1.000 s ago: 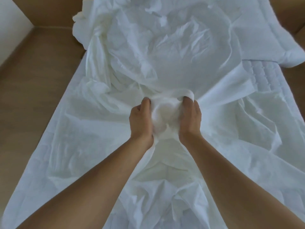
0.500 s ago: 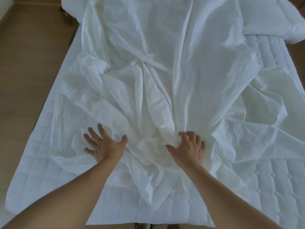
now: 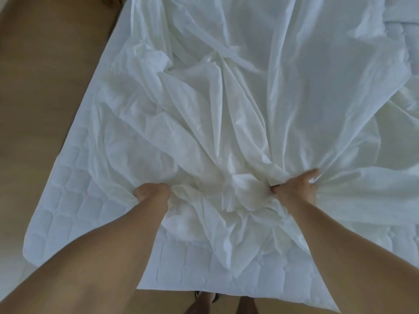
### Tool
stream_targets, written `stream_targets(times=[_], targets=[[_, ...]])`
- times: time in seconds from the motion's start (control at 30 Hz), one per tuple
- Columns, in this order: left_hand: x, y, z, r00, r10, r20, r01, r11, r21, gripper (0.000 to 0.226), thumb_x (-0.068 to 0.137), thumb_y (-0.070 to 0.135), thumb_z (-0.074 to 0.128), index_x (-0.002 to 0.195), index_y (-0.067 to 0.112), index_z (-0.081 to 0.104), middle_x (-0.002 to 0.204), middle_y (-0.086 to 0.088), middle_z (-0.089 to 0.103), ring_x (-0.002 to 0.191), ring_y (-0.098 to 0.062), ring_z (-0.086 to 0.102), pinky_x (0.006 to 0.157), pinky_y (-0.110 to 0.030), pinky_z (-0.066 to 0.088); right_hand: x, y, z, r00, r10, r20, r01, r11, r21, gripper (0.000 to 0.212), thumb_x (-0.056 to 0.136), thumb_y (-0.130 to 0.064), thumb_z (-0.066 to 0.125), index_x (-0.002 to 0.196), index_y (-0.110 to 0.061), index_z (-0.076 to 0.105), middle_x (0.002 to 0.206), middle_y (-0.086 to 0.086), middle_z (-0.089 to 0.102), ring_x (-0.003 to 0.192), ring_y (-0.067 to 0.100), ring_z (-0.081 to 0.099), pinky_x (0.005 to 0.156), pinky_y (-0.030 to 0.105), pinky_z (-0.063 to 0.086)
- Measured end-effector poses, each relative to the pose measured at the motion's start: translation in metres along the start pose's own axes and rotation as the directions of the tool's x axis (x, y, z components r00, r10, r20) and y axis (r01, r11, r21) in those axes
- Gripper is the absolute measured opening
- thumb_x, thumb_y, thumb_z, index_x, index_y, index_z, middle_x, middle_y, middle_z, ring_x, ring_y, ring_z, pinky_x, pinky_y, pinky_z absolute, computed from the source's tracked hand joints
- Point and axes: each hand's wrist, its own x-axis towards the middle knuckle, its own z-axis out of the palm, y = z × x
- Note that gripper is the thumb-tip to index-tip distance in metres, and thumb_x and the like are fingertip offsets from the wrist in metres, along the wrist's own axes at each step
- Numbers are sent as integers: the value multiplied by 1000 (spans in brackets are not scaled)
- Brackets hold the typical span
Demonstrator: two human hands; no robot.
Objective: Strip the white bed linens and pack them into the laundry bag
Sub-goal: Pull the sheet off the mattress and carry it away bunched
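Note:
A crumpled white sheet [image 3: 226,105] lies spread over the quilted white mattress pad [image 3: 74,205]. My left hand [image 3: 152,193] grips a bunch of the sheet near the foot of the bed, its fingers buried in the folds. About a forearm's length to the right, my right hand [image 3: 297,189] clutches another bunch of the same sheet. Folds fan out from both fists toward the head of the bed. No laundry bag is in view.
Wooden floor [image 3: 40,87] runs along the left side of the bed and under its foot edge. My feet [image 3: 204,302] stand at the foot of the bed. More bedding [image 3: 403,10] shows at the top right corner.
One second ago both hands held one bunch together, lifted. They let go, spread flat on the sheet, and now each has closed on a separate bunch, wider apart.

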Motion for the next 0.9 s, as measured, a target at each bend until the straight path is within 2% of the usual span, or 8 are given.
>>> stream_targets(times=[0.1, 0.2, 0.33, 0.43, 0.57, 0.67, 0.77, 0.9], targets=[[-30, 16, 5, 987, 101, 126, -70, 972, -225, 28, 85, 15, 66, 104, -6, 66, 89, -16, 66, 83, -33, 63, 71, -34, 51, -1, -7, -11, 999, -43, -20, 45, 996, 73, 60, 81, -22, 71, 133, -12, 43, 112, 16, 63, 95, 38, 62, 82, 44, 54], [-81, 57, 9, 924, 201, 325, -74, 928, -364, 19, 78, 12, 62, 60, 9, 57, 55, -3, 50, 54, -24, 49, 54, -29, 42, -20, -33, -30, 988, -157, -6, 153, 954, 259, 19, 79, -17, 67, 97, -14, 61, 88, 6, 67, 77, 31, 62, 67, 36, 51], [-154, 114, 3, 782, 526, 334, -371, 823, -430, 23, 76, 11, 53, 59, 11, 39, 43, 7, 31, 43, -17, 30, 37, -18, 23, -62, -79, -69, 930, -334, -153, 357, 727, 587, 26, 75, -11, 60, 100, -11, 67, 87, 5, 70, 89, 32, 66, 80, 44, 55], [-199, 136, -15, 602, 787, 134, -548, 529, -648, 24, 74, 16, 54, 59, 10, 38, 53, 15, 35, 52, -11, 33, 44, -17, 31, -100, -98, -100, 858, -452, -245, 472, 504, 724, 35, 62, -16, 63, 97, -19, 69, 88, 6, 72, 80, 25, 67, 73, 40, 58], [-215, 112, -28, 460, 871, 175, -461, 402, -791, 25, 81, 22, 53, 60, 35, 57, 67, 15, 55, 64, -7, 52, 60, -24, 46, -137, -72, -86, 794, -554, -250, 487, 334, 807, 32, 65, -17, 67, 92, -33, 68, 84, -1, 72, 78, 20, 70, 63, 30, 59], [-191, 48, -7, 553, 763, 335, -596, 643, -481, 25, 90, 37, 58, 70, 23, 64, 69, 6, 66, 70, -14, 64, 58, -26, 49, -144, -13, -39, 848, -530, -4, 384, 609, 694, 38, 72, -18, 64, 95, -49, 63, 84, -17, 71, 77, 10, 68, 58, 16, 50], [-156, -25, 15, 659, 541, 523, -598, 798, -72, 19, 90, 33, 64, 94, 14, 63, 91, -1, 69, 86, -20, 64, 71, -32, 51, -138, 51, 0, 859, -336, 386, 263, 937, 229, 36, 84, -29, 66, 119, -37, 59, 103, -10, 68, 92, 16, 66, 76, 32, 57], [-141, -36, 22, 726, 554, 407, -543, 826, -155, 44, 84, 29, 69, 121, 16, 49, 111, -3, 64, 100, -26, 64, 84, -39, 53, -120, 62, -6, 904, -355, 239, 364, 931, 10, 86, 73, -49, 72, 147, -28, 32, 140, -3, 42, 129, 22, 40, 109, 40, 40]])
